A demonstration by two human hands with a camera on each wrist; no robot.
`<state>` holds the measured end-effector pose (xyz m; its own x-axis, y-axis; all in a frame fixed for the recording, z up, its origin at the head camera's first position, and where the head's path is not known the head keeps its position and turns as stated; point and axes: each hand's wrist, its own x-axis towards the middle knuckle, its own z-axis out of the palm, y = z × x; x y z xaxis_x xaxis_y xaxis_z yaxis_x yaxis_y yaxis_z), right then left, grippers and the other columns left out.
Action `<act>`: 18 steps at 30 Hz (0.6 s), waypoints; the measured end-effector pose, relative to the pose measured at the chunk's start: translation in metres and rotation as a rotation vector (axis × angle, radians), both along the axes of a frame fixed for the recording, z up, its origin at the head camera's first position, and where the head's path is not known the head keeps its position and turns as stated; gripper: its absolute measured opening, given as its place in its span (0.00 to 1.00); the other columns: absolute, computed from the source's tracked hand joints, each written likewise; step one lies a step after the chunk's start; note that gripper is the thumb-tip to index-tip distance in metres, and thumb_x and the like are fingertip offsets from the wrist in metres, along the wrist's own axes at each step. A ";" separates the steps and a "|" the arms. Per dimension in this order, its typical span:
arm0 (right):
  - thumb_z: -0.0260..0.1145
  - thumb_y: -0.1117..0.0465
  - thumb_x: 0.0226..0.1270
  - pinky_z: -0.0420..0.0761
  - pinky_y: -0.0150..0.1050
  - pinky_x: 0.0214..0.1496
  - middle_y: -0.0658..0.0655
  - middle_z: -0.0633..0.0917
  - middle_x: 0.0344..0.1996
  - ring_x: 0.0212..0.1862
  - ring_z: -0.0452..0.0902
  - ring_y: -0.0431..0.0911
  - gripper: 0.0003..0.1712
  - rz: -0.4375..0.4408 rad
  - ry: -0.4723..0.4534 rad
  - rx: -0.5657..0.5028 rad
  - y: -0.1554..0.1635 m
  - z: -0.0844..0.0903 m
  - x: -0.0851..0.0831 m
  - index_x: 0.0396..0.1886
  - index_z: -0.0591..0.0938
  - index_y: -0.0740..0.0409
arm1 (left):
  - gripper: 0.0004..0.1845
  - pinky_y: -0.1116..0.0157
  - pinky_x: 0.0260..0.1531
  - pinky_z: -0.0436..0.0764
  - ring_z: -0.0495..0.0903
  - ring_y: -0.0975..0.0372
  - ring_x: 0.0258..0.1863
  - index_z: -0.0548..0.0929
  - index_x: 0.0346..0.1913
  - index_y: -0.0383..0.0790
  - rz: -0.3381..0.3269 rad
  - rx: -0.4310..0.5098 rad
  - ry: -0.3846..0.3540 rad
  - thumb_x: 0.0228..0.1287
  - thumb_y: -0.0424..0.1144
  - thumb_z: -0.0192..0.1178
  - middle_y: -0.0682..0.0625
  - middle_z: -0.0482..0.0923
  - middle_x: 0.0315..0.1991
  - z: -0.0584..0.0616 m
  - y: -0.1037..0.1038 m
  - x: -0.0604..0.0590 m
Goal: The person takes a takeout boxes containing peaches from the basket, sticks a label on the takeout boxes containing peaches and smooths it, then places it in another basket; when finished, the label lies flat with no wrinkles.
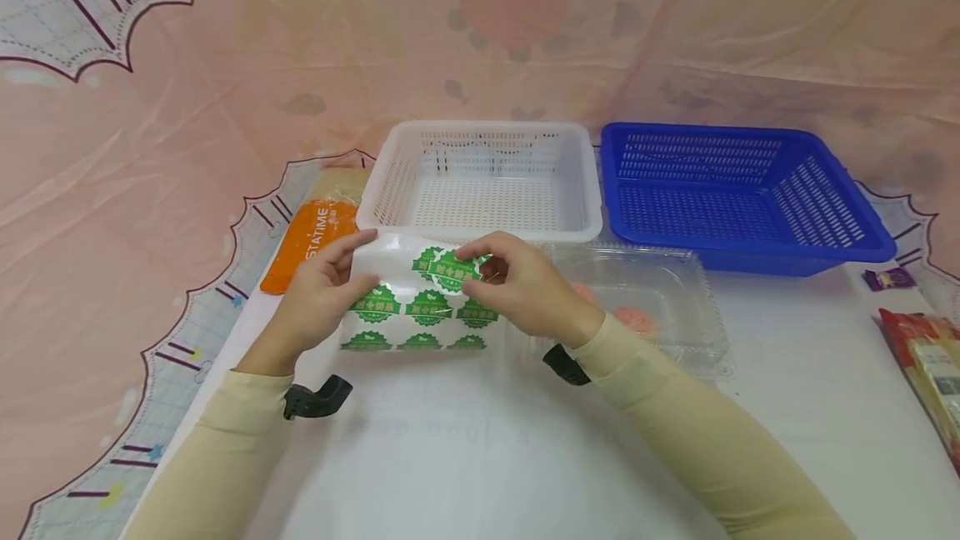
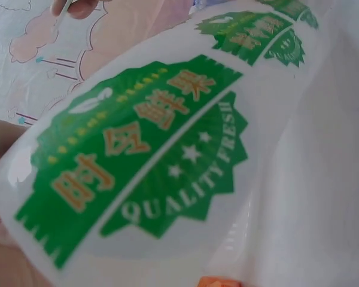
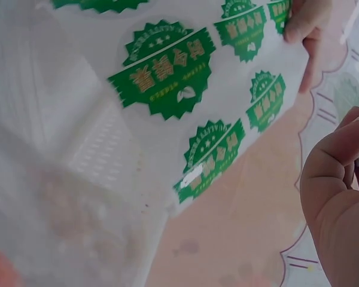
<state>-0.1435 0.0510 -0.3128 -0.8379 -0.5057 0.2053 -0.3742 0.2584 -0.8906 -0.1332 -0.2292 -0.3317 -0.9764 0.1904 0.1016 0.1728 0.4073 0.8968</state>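
Head view is showing both forearms in cream sleeves reaching forward over the bench (image 1: pixel 465 440), wrists angled inward. The left hand (image 1: pixel 322 290) is gripping the sticker sheet (image 1: pixel 416 298) at its left edge, thumb curled over the top and fingers tucked beneath, lifting the sheet off the surface. The right hand (image 1: pixel 517 282) is pinching one green sticker (image 1: pixel 450 269) near the sheet's top edge, fingertips bent tight around it. Just beyond both hands a white basket (image 1: pixel 480 136) is sitting, with a blue basket (image 1: pixel 750 140) to the right of it. Under and beside the right wrist a clear plastic tray (image 1: pixel 675 290) is lying. Just past the left hand an orange packet (image 1: pixel 307 244) is peeking out. Left wrist view is filling up with one green label reading QUALITY FRESH.
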 end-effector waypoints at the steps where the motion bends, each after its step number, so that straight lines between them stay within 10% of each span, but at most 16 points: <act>1: 0.66 0.68 0.66 0.80 0.40 0.51 0.56 0.81 0.52 0.46 0.76 0.48 0.18 -0.001 0.000 0.003 0.002 0.000 0.000 0.56 0.81 0.64 | 0.30 0.72 0.48 0.80 0.79 0.49 0.55 0.66 0.74 0.40 0.006 -0.004 0.002 0.72 0.31 0.59 0.40 0.72 0.67 0.000 -0.001 0.000; 18: 0.68 0.71 0.63 0.79 0.38 0.46 0.58 0.82 0.48 0.43 0.77 0.48 0.19 -0.080 0.078 0.079 0.045 0.007 0.004 0.55 0.82 0.67 | 0.31 0.69 0.44 0.83 0.82 0.65 0.44 0.65 0.75 0.39 0.044 0.040 -0.027 0.72 0.32 0.59 0.35 0.76 0.60 0.001 -0.012 0.003</act>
<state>-0.1392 0.0960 -0.3059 -0.8594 -0.4547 0.2340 -0.4171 0.3585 -0.8352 -0.1298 -0.2417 -0.3312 -0.9862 0.1437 0.0820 0.1312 0.3780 0.9165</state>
